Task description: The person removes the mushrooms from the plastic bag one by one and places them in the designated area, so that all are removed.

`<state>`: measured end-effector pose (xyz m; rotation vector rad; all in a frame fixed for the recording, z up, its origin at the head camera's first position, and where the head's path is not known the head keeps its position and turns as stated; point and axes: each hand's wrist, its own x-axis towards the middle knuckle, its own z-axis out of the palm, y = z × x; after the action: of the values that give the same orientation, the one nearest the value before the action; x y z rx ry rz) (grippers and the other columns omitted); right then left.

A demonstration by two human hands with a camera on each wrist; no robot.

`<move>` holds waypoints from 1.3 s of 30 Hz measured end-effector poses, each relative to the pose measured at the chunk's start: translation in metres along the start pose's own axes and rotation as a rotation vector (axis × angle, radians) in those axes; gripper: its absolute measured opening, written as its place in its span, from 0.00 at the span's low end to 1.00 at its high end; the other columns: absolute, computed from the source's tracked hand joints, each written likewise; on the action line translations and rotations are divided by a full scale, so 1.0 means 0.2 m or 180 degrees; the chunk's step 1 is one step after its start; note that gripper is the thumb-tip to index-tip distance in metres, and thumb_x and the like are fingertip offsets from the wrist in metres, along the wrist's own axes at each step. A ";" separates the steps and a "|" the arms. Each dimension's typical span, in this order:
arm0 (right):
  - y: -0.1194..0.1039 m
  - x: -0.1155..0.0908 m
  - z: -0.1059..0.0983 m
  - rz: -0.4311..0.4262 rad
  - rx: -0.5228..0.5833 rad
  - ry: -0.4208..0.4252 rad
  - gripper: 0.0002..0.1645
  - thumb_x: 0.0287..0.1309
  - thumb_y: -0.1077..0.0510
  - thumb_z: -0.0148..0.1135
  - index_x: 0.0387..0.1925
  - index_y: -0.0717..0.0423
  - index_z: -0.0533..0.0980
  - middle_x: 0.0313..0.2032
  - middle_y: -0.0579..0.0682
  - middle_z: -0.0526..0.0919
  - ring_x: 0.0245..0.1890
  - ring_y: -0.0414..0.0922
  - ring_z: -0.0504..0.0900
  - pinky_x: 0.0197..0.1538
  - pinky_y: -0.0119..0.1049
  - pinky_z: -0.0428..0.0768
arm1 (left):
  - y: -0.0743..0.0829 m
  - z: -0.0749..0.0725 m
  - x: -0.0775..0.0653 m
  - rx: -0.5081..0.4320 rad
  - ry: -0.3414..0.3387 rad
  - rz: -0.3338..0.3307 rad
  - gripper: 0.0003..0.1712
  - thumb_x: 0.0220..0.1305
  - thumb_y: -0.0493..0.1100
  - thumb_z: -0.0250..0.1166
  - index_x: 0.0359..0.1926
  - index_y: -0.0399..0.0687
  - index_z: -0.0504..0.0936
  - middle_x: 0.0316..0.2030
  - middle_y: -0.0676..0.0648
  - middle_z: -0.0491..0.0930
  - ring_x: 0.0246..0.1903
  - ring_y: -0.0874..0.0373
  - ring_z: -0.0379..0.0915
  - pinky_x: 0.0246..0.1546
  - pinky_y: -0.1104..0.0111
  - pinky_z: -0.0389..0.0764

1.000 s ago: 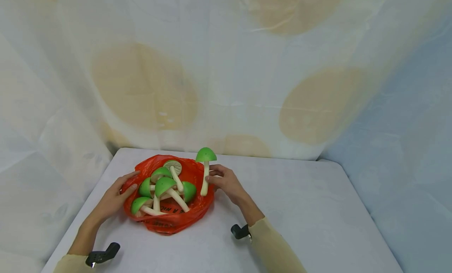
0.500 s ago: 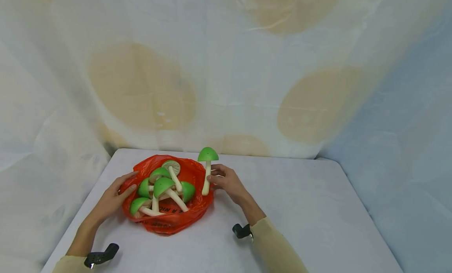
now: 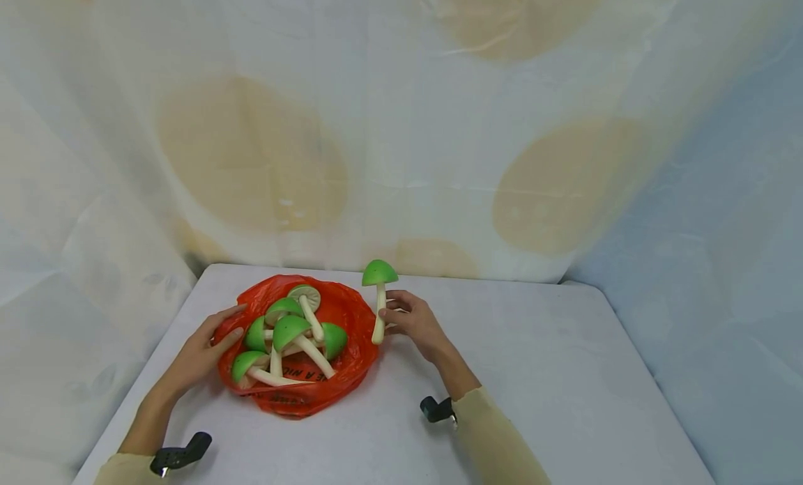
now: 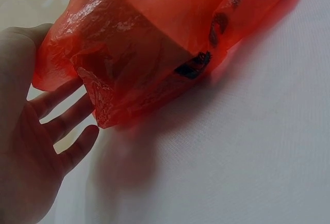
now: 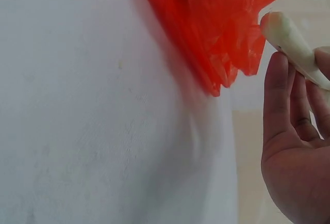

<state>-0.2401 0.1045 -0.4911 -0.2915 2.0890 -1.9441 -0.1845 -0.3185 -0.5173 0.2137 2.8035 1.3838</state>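
Note:
A green-capped toy mushroom with a pale stem stands upright between the thumb and fingers of my right hand, which pinches its stem beside the bag's right rim. In the right wrist view the stem's end shows between thumb and fingers. Several more green-capped mushrooms lie heaped inside an open red plastic bag with black print. My left hand holds the bag's left rim, thumb and fingers about the plastic. In the left wrist view its fingers reach behind the red film, partly hidden.
The bag rests on a white-covered table, left of its middle. Pale sheeting with tan spots hangs behind the table and at both sides. A dark wrist camera sits on each wrist.
My right hand has moved a little to the right with the mushroom, carrying it from over the bag's right rim to just beyond it. The left hand and bag stay nearly still.

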 end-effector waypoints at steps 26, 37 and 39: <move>0.10 -0.05 -0.12 0.0195 -0.0070 0.0108 0.25 0.64 0.56 0.66 0.60 0.61 0.73 0.46 0.58 0.76 0.38 0.48 0.83 0.49 0.54 0.86 | -0.02 0.01 0.00 0.0024 0.0002 0.0000 0.35 0.75 0.56 0.57 0.76 0.55 0.61 0.73 0.33 0.58 0.72 0.29 0.49 0.60 0.26 0.59; 0.13 -0.06 -0.14 0.0351 -0.0118 0.0105 0.28 0.62 0.55 0.69 0.60 0.60 0.74 0.47 0.57 0.77 0.40 0.49 0.82 0.48 0.51 0.87 | -0.01 0.01 -0.01 0.0038 -0.0030 -0.0043 0.35 0.75 0.58 0.56 0.76 0.55 0.61 0.74 0.32 0.56 0.72 0.28 0.49 0.60 0.25 0.59; 0.13 -0.06 -0.15 0.0359 -0.0093 0.0114 0.28 0.62 0.55 0.68 0.60 0.61 0.74 0.46 0.58 0.77 0.40 0.49 0.83 0.48 0.52 0.87 | -0.01 0.01 -0.01 0.0034 -0.0027 -0.0040 0.35 0.75 0.58 0.56 0.76 0.55 0.61 0.74 0.32 0.57 0.72 0.28 0.49 0.60 0.25 0.59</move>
<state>-0.2369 0.1386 -0.5149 -0.1424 2.1094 -1.8685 -0.1829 -0.3188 -0.5200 0.2014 2.8011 1.3624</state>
